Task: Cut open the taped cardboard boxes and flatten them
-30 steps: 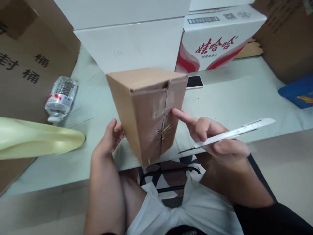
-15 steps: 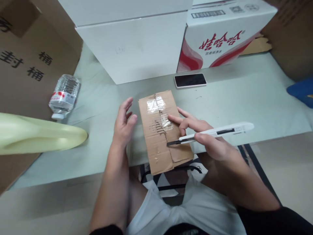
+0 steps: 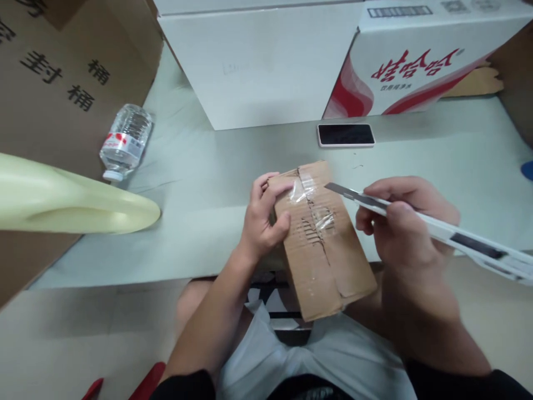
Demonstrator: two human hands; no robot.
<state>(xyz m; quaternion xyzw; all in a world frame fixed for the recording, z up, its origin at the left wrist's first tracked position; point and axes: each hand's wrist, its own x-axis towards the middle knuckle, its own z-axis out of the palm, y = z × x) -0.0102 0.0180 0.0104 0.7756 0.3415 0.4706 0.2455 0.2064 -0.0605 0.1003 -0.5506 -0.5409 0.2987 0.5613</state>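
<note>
A small brown cardboard box (image 3: 328,261) lies flat at the table's near edge, its taped seam facing up and its near end overhanging my lap. My left hand (image 3: 263,216) grips the box's far left corner, fingers curled over the top. My right hand (image 3: 400,222) is closed round a white utility knife (image 3: 453,236). The knife's blade is extended and points left, its tip just above the box's far right edge by the clear tape.
A phone (image 3: 345,134) lies face up beyond the box. A white carton (image 3: 262,61) and a red-printed carton (image 3: 420,61) stand at the back. A water bottle (image 3: 127,141) lies at the left beside a large brown carton (image 3: 62,83). A pale yellow object (image 3: 70,200) juts in from the left.
The box went from held upright to lying flat on the table. My left hand has closed on its far left corner. My right hand turned the knife so the blade points at the tape.
</note>
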